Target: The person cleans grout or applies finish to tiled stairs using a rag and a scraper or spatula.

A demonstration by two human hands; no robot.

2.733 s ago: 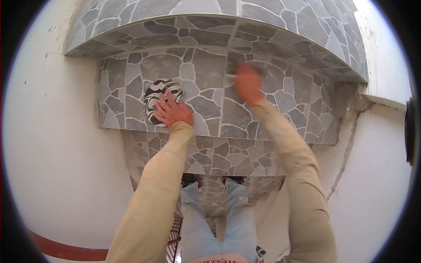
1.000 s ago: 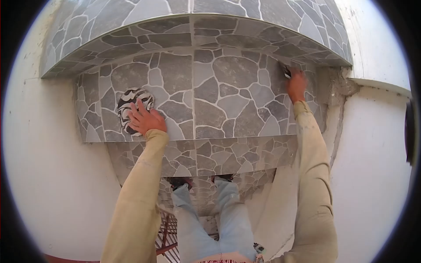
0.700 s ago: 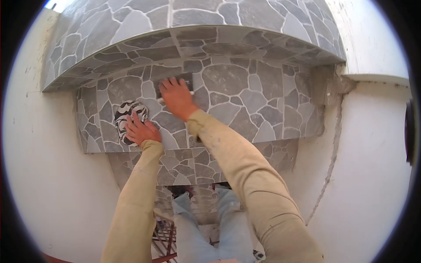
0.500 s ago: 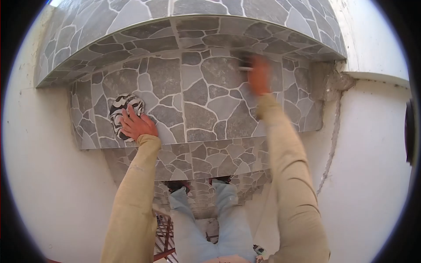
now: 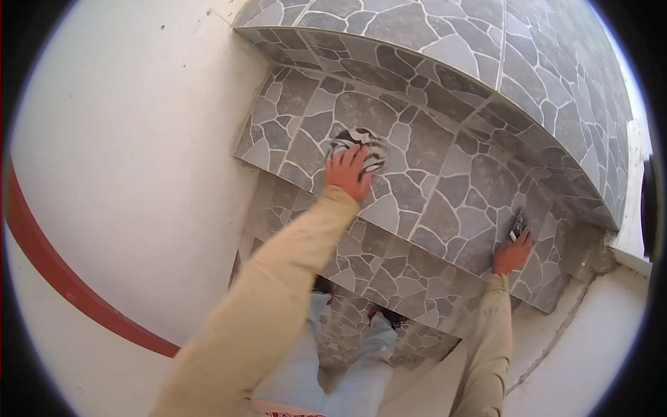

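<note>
My left hand (image 5: 349, 172) presses on a bunched black-and-white patterned cloth (image 5: 360, 142), its fingers spread over the near side of it. The cloth rests on the stone-patterned tiled step (image 5: 431, 149), toward the step's left part. At the right part of the same step, my right hand (image 5: 513, 254) is wrapped round a small dark, flat tool (image 5: 517, 226) with a light part near the fingers. The tool's far end points away from me, near the tile surface. Its exact kind cannot be made out.
Behind the step rises a curved tiled riser (image 5: 417, 75) with a higher tiled step above. Lower steps (image 5: 375, 260) descend toward my feet. A white wall (image 5: 139, 153) with a red band (image 5: 76, 299) stands left; broken, rough mortar (image 5: 587, 254) lies by the right wall.
The view has turned, so the step now slants down to the right. My right hand, blurred near the riser before, is now nearer the front edge with the dark tool.
</note>
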